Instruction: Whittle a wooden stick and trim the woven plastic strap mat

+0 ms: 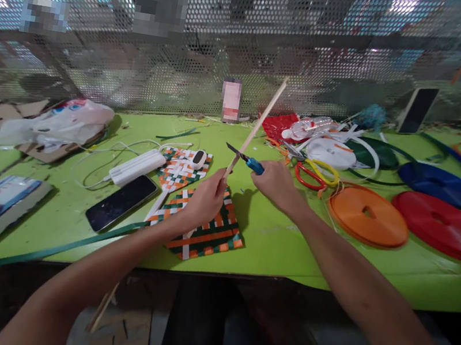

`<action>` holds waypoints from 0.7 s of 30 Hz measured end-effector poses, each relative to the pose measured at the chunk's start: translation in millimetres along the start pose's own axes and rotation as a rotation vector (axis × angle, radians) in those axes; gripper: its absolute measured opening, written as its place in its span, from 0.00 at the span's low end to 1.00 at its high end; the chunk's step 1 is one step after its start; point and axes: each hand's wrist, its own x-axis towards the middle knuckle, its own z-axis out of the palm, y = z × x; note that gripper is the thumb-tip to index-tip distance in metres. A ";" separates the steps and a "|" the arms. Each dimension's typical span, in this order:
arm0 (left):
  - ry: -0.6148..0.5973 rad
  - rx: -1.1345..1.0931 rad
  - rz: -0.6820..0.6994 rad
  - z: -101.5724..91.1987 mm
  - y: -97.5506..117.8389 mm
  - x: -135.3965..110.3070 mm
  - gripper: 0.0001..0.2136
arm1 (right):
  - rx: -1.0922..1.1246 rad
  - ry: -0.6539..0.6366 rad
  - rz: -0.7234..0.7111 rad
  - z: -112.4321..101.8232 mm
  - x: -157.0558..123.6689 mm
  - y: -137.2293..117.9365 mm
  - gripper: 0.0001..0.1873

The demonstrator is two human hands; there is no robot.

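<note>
My left hand (pixel 207 201) is closed around a thin pale strip of wood or bamboo (pixel 266 112), which slants up and away to the right. In my right hand (pixel 276 184) is a knife with a blue handle (pixel 254 166). Its dark blade crosses the strip just above my left fingers; whether it cuts in, I cannot tell. Below my left hand lies a woven piece of orange, green and white strips (pixel 226 227). A smaller woven piece (pixel 178 171) sits behind it. A long green strip (pixel 84 240) runs left from the weaving to the table's front edge.
Right of my hands are scissors with red handles (pixel 309 178) and coils of orange (pixel 366 214), red (pixel 443 224), blue (pixel 441 185) and white strip (pixel 330 153). On the left lie a black phone (pixel 121 203), a white power strip (pixel 137 167) and a plastic bag (pixel 58 123). Perforated metal (pixel 176 70) stands behind.
</note>
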 end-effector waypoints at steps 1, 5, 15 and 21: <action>0.003 0.010 0.003 -0.1 0.1 -0.1 0.12 | -0.001 0.001 0.001 0.0 -0.2 -0.1 0.12; 0.011 0.028 0.011 -0.2 -0.5 0.6 0.11 | -0.011 0.010 0.007 1.4 -0.3 0.0 0.12; 0.001 0.002 0.029 -1.4 -2.8 3.4 0.11 | 0.015 -0.018 0.017 0.8 1.9 -3.2 0.13; -0.008 -0.006 0.038 -1.5 -4.5 3.9 0.12 | 0.019 -0.011 0.016 -1.4 0.5 -2.0 0.13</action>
